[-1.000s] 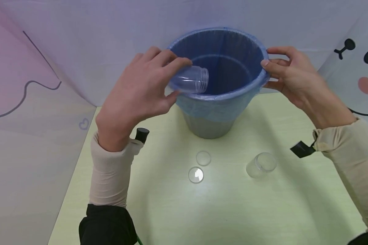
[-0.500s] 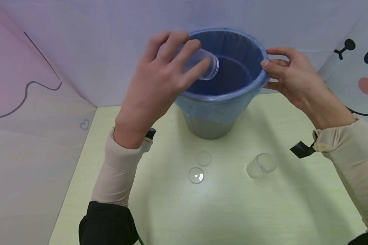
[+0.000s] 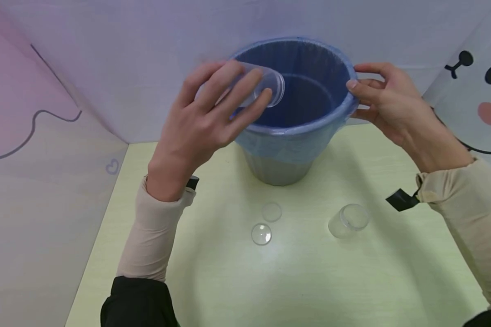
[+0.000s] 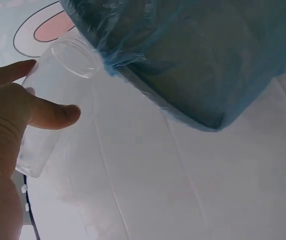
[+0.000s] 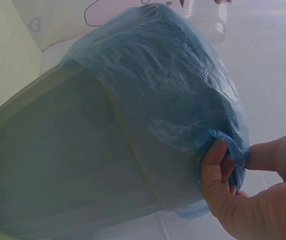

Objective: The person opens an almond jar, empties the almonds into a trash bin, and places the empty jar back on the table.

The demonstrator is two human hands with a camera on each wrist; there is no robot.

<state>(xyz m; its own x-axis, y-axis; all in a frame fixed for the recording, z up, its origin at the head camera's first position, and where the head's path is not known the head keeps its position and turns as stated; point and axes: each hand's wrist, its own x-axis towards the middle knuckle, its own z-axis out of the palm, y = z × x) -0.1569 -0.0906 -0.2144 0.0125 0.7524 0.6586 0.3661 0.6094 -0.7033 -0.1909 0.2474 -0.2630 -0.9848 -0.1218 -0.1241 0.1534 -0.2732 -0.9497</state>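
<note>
My left hand (image 3: 206,111) grips a clear plastic jar (image 3: 277,85) by its sides, tilted over the near left rim of a bin. The jar's threaded mouth points right, into the bin's opening, and no lid is on it. In the left wrist view, thumb and fingers lie on either side of the see-through jar (image 4: 65,80). The grey bin (image 3: 278,171) wears a blue plastic liner (image 3: 286,147) folded down over its rim. At the right of that rim, my right hand (image 3: 397,102) pinches the edge, with thumb and fingers on the liner (image 5: 153,90).
A second clear jar (image 3: 343,225) stands on the pale table (image 3: 294,286), right of centre. Two round, clear lids (image 3: 262,234) lie in front of the bin. A printed cloth (image 3: 155,27) backs the table, close behind the bin.
My left hand has risen with the jar and turned it farther over the bin, then drawn slightly back left and down. My right hand keeps its hold on the rim.
</note>
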